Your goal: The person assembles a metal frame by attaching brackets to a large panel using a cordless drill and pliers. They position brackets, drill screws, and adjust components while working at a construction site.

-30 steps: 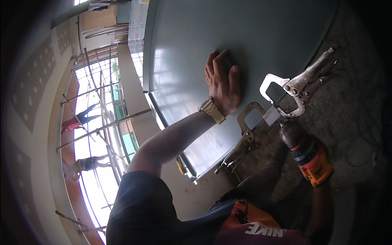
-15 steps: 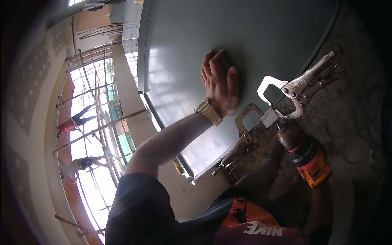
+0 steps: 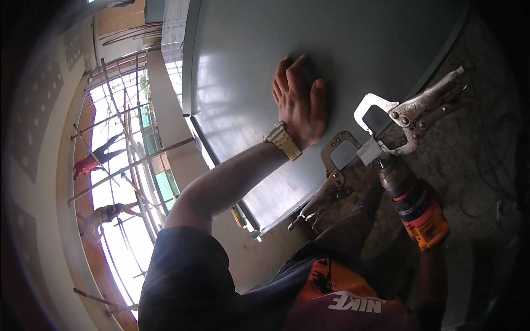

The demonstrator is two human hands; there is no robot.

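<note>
We have our left hand (image 3: 301,110) palm down on the grey panel (image 3: 237,105), fingers loosely spread, grasping nothing. The panel looks like sheet metal, stiff, weighty and rather slick; we would lift it by its folded left edge and trust a flat palm only to steady it. Further right, on the panel's right edge, sits a brownish locking clamp (image 3: 333,176), then a small pale metal piece (image 3: 369,151), which seems rigid and light, safer gripped by clamps than by fingertips. Just above it, at the same edge, a silver locking clamp (image 3: 413,124) looks hard and solid. Below, the orange-and-black drill (image 3: 419,212) points its bit at the piece; we cannot tell whether they touch. It is probably nose-heavy, best held by its handle. Our right hand (image 3: 434,192), mostly hidden behind the drill, appears wrapped around it.

Around us, from the left: a patched wall (image 3: 38,105), a person in red (image 3: 85,165) and another person (image 3: 107,212) among scaffolding poles (image 3: 164,154) against daylight, the panel's pale reflections, then a dim, stained floor (image 3: 469,176).
</note>
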